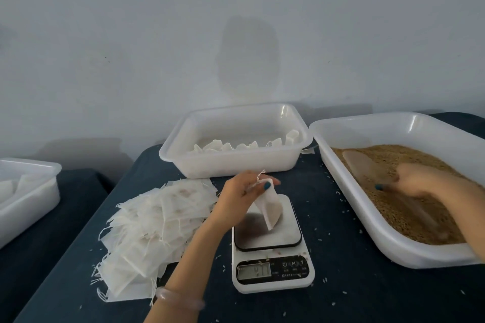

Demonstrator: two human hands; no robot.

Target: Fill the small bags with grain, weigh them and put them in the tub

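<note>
1. A plain pale wall [131, 34] stands behind a table [341, 217] covered in dark blue cloth, with loose grains [328, 173] scattered over it.
2. At the far centre sits the tub [231, 162], white and translucent. A row of filled bags [217, 145] lies along its near side.
3. To the right, touching or just beside the tub's corner, is a bigger white tray [358, 191] holding brown grain [409, 165].
4. The right hand [420, 178] is inside the tray, over the grain. It is blurred, but its fingers look curled round the near end of a translucent scoop [367, 168], whose blade lies on the grain and points to the far left.
5. The scale [273, 244] stands near the centre, between the tray and a stack [157, 228] of empty bags on the left. Its display [254, 270] is lit, but the digits are too blurred to read.
6. The left hand [244, 196] is over the far edge of the scale, thumb and fingers pinching the gathered top and string of one bag [270, 210].
7. That bag hangs tilted, partly filled, its lower corner down at the scale's plate. Whether it touches the plate I cannot tell.
8. A pale bracelet [178, 299] circles the left wrist.
9. At the far left edge, on a separate dark surface, a second tub [26, 196] holds more white bags.
</note>
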